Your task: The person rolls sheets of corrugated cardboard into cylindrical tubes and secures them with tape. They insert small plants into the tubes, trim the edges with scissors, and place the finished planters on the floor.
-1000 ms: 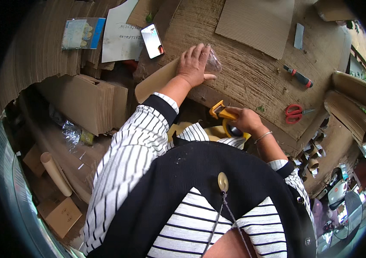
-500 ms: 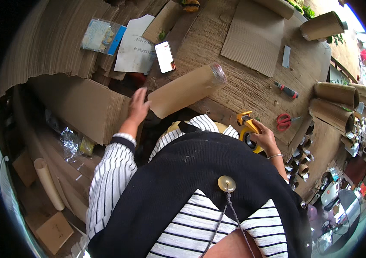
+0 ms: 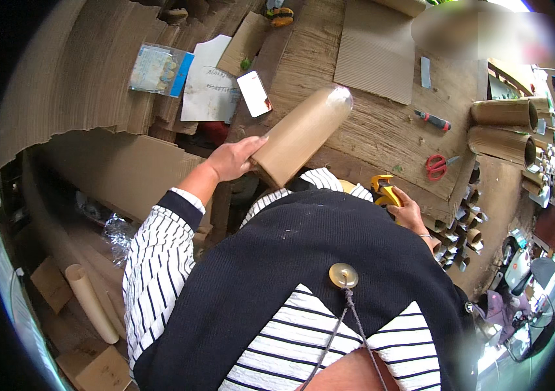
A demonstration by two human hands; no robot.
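A brown cardboard tube point(image 3: 303, 133) lies slantwise over the near edge of the wooden table, its far end covered in shiny clear tape. My left hand point(image 3: 235, 158) grips the tube's near end from the left, thumb on top; its other fingers are partly hidden. Close to my body on the right, my right hand point(image 3: 407, 210) is closed around a yellow tape dispenser point(image 3: 383, 189), whose head points up and left. The lower part of the dispenser is hidden by my dark vest.
Red-handled scissors point(image 3: 436, 167) and a utility knife point(image 3: 434, 120) lie on the table's right side. A flat corrugated sheet point(image 3: 375, 55) is farther back. A phone point(image 3: 253, 93) and paper pattern point(image 3: 209, 81) lie left. Rolled cardboard tubes point(image 3: 503, 115) stand at the right edge; stacked cardboard point(image 3: 95, 72) fills the left.
My left hand has moved right and taken hold of the tube's near end. The tube has shifted right and turned to point more away from me. The tape dispenser is slightly farther right.
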